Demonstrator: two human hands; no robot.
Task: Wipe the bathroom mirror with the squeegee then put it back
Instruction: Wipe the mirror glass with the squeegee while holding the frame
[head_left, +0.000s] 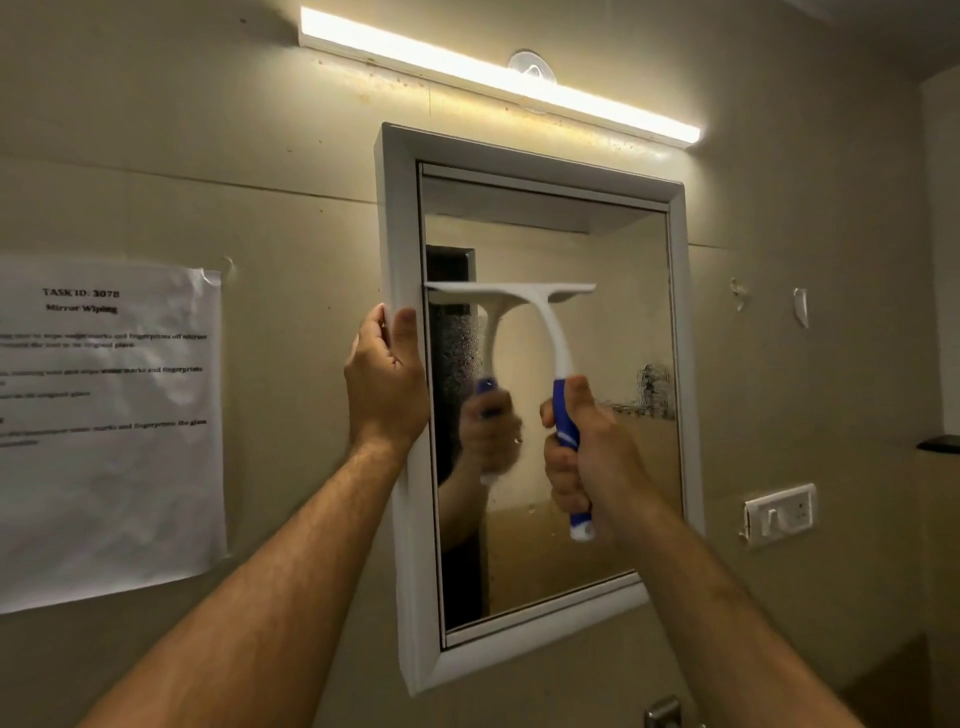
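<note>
A white-framed mirror hangs on the beige wall, its glass smeared with water marks on the left and at mid right. My right hand grips the blue handle of a white squeegee. Its blade lies level against the glass, at about mid height on the left half. My left hand holds the left side of the mirror frame, thumb on the front and fingers round the outer edge. The squeegee and hand show reflected in the glass.
A lit tube light runs above the mirror, with a clear suction hook behind it. A printed task sheet is taped to the wall at left. A white switch plate sits right of the mirror.
</note>
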